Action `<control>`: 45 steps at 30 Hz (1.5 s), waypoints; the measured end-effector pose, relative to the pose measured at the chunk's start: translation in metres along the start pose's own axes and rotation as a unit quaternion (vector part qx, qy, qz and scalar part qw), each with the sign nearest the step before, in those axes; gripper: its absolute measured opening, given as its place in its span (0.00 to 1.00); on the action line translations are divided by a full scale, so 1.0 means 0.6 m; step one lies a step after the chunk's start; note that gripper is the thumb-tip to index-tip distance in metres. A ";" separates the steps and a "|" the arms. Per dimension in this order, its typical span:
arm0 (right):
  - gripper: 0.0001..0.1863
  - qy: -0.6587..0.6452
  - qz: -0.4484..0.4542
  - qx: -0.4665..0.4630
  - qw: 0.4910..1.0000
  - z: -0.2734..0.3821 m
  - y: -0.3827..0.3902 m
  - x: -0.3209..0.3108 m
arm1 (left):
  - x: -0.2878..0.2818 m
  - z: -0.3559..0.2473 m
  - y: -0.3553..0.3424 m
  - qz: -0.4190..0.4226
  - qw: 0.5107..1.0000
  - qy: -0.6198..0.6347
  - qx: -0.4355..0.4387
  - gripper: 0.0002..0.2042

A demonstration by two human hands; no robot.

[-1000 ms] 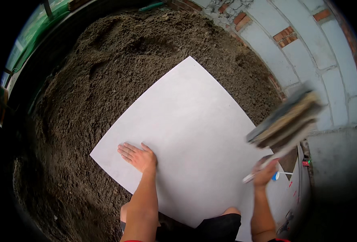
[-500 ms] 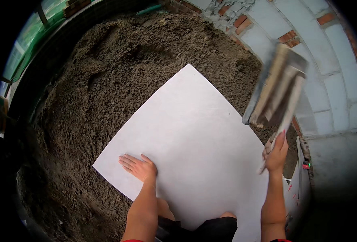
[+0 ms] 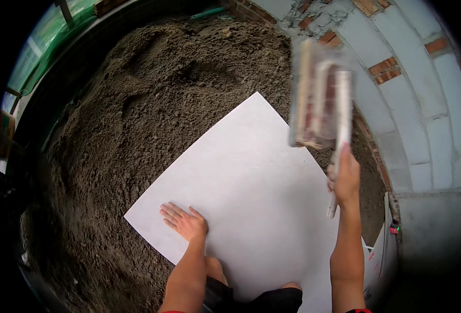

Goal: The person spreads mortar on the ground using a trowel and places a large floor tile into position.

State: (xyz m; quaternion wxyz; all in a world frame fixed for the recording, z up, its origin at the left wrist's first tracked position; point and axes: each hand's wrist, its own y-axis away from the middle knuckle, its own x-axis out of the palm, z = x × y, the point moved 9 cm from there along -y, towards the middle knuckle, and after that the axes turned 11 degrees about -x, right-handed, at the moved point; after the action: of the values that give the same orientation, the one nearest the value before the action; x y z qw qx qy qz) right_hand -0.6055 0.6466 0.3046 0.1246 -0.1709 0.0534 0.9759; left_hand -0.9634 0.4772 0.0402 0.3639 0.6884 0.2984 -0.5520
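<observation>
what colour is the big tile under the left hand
The tile is plain off-white, clearest in the head view.

The white panel [image 3: 241, 182] is lying face up on brown, crumbly soil [image 3: 136, 130], its surface appearing plain and smooth. One corner is pointing away from the person, another toward the left; the near part is running to the lower edge of view. Soft grey shading is crossing its right half. The wide-headed tool [image 3: 321, 99] is being held out at the panel's upper right, its pale handle [image 3: 343, 94] standing nearly lengthwise in view. The head is showing a tan strip along its left side; motion blur is obscuring further detail.
</observation>
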 end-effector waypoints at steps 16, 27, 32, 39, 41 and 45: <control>0.27 0.063 0.050 0.030 0.996 0.002 0.006 0.052 | 0.011 -0.010 0.009 0.005 1.000 0.023 0.018 0.36; 0.41 0.331 0.164 0.093 0.925 -0.348 0.065 0.178 | 0.009 -0.020 0.012 0.018 0.998 0.051 0.023 0.35; 0.44 0.316 0.124 0.070 0.938 -0.387 0.100 0.184 | 0.022 -0.012 0.019 0.024 0.997 0.068 0.022 0.35; 0.38 0.214 0.161 0.159 0.950 -0.404 0.321 0.150 | 0.013 0.005 0.014 0.071 0.964 0.074 0.244 0.36; 0.35 0.173 0.182 0.147 0.957 -0.405 0.367 0.131 | 0.005 0.064 0.012 0.076 0.938 0.056 0.335 0.36; 0.35 0.189 0.213 0.118 0.951 -0.320 0.381 0.131 | -0.007 0.176 0.021 0.056 0.956 0.022 0.288 0.36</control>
State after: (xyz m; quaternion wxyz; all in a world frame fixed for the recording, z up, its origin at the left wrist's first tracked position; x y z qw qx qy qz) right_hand -0.6755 0.4159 0.1118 -0.0789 -0.3205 0.2260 0.9165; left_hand -1.0110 0.3826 0.0332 0.1738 0.7914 0.0961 -0.5781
